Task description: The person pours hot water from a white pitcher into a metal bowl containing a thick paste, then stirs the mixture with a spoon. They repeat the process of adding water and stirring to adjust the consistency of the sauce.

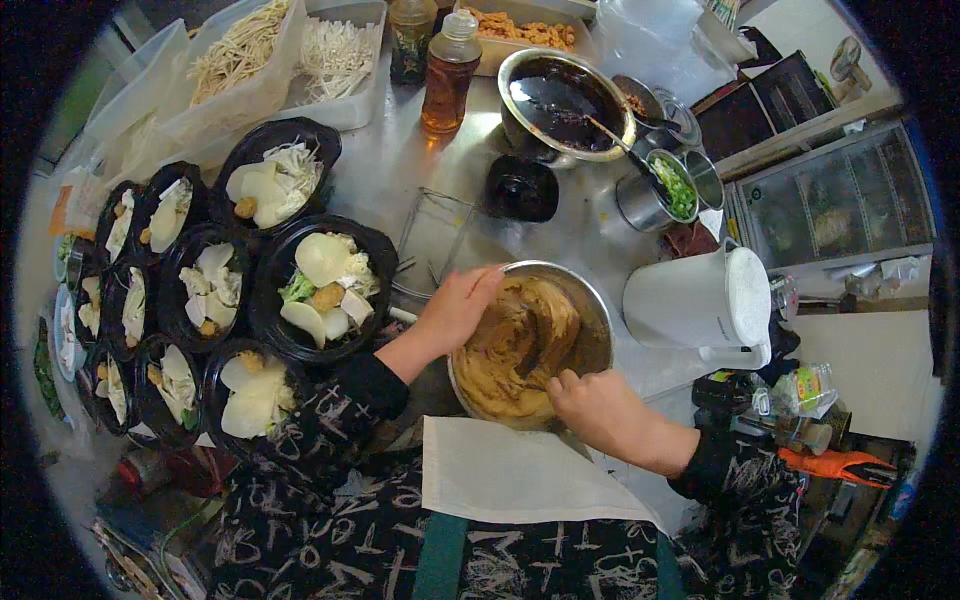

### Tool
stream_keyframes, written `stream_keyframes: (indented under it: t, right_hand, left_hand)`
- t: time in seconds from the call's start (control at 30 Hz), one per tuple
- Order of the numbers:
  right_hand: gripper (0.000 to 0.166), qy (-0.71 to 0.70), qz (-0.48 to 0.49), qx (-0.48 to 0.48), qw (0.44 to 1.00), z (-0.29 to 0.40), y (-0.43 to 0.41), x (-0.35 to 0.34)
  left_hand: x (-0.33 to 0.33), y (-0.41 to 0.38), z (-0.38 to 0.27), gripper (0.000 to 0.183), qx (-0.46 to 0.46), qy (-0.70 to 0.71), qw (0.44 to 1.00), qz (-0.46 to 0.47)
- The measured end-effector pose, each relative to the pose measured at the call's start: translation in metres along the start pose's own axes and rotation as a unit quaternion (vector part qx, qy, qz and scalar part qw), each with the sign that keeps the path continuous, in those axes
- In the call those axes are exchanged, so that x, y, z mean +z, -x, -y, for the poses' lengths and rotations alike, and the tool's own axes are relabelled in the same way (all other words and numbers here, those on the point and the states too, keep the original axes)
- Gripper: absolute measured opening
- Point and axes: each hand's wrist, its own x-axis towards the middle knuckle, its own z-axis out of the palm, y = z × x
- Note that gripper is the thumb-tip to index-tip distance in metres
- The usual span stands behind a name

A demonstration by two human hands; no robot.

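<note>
In front of me stands a round metal mixing bowl (606,319) holding a thick brown paste (495,382), swirled into ridges with darker streaks. My left hand (466,307) grips the bowl's rim on its far left side. Over the near right rim, my right hand (600,409) is closed in a fist around a utensil, whose handle is hidden by the fingers and whose end seems sunk in the paste. A pale cloth (525,472) hangs below the bowl against my apron.
Several black bowls (390,255) of sliced vegetables crowd the left. Behind are a bottle of amber liquid (446,82), a pot of dark sauce (634,124) with a ladle, and a black dish (521,187). Chopped scallions (675,187) and a white pitcher (675,296) stand right.
</note>
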Motion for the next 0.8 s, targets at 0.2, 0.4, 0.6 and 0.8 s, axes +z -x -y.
stream_keyframes:
  t: [0.2, 0.4, 0.6, 0.8]
  right_hand:
    - [0.021, 0.001, -0.043, -0.036, 0.998, -0.005, -0.015, 0.025]
    - [0.033, 0.085, -0.066, 0.090, 0.990, -0.038, -0.049, 0.003]
    - [0.013, 0.047, 0.022, 0.125, 0.991, -0.040, 0.002, 0.000]
    - [0.021, -0.071, 0.083, 0.073, 0.991, -0.002, -0.006, 0.009]
  left_hand:
    - [0.008, -0.005, 0.016, 0.037, 0.065, 0.008, 0.998, -0.026]
    - [0.002, -0.002, 0.011, 0.034, 0.029, -0.045, 0.998, -0.015]
    - [0.004, -0.003, 0.016, 0.033, 0.077, -0.065, 0.994, -0.040]
    - [0.008, -0.001, 0.013, 0.032, 0.074, -0.063, 0.993, -0.069]
